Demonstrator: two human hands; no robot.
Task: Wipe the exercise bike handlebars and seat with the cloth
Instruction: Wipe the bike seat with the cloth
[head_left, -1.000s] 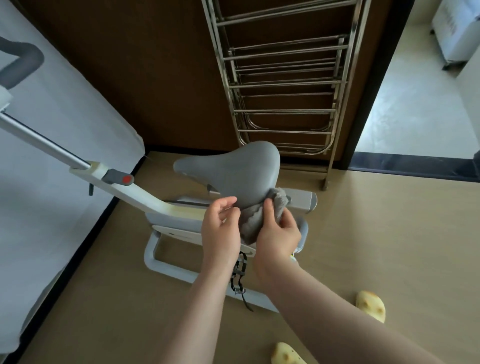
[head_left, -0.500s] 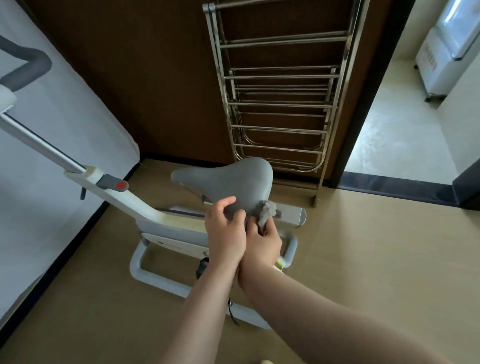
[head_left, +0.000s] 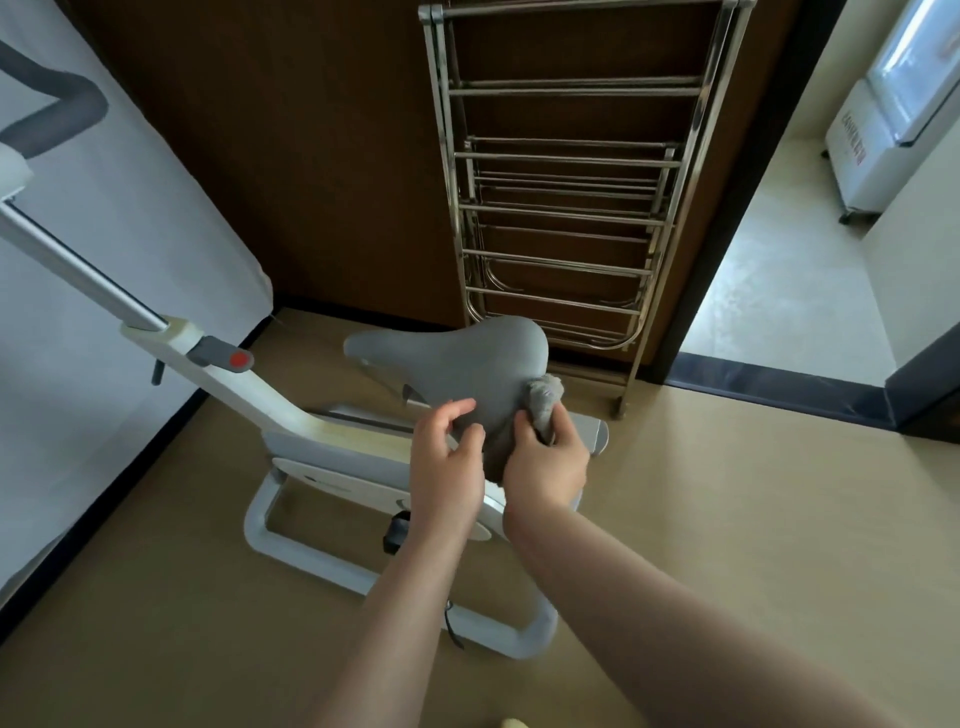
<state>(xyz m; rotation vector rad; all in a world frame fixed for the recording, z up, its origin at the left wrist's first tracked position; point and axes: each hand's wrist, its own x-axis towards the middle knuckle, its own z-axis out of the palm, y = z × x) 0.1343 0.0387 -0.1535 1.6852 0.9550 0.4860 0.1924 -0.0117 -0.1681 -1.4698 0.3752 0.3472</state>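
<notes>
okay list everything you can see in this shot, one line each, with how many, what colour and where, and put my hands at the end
exercise bike frame: one, white, on the floor at centre left
seat: one, grey, on the bike at centre
handlebar: one in view, dark grey, top left edge
red button: one, on the grey clamp of the bike's post
cloth: one, grey, bunched at the seat's right edge
drying rack: one, silver metal, folded against the brown wall
white sheet: one, hanging at left
white appliance: one, in the next room at top right
left hand: one, fingers on the seat
right hand: one, gripping the cloth
</notes>
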